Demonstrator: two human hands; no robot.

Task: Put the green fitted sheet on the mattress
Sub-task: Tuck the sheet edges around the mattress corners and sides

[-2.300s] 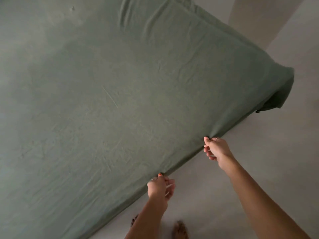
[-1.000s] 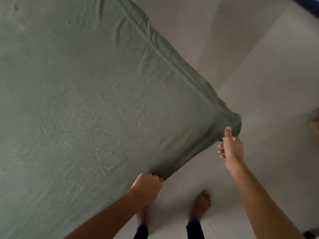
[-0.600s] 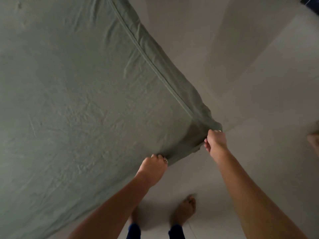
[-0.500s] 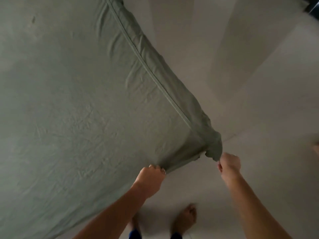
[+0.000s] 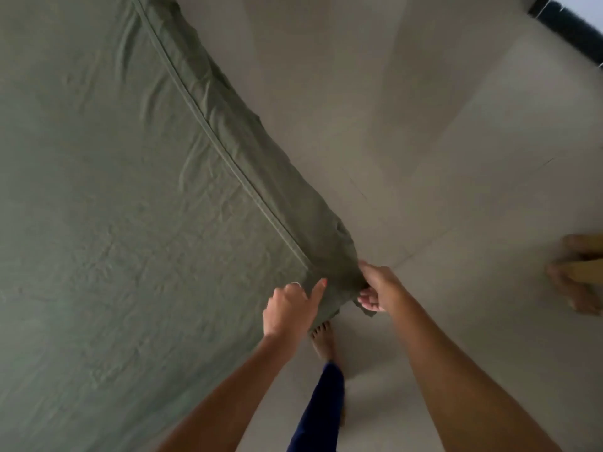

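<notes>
Pale tiled floor (image 5: 456,223); dark window frame (image 5: 567,24) top right.

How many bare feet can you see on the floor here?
2, maybe 3: the person's own foot below the green sheet's corner, and one or two blurred feet of someone else at the right edge. The person's other foot is hidden.

Green fitted sheet (image 5: 124,197) is matt woven cloth — finely creased across the top, with a raised corded seam along the edge and bunched folds at the corner. Floor (image 5: 456,190) reads as smooth pale tile, faint sheen, thin joint lines. Trouser leg (image 5: 323,406) — dark blue cloth, soft and matt.
</notes>
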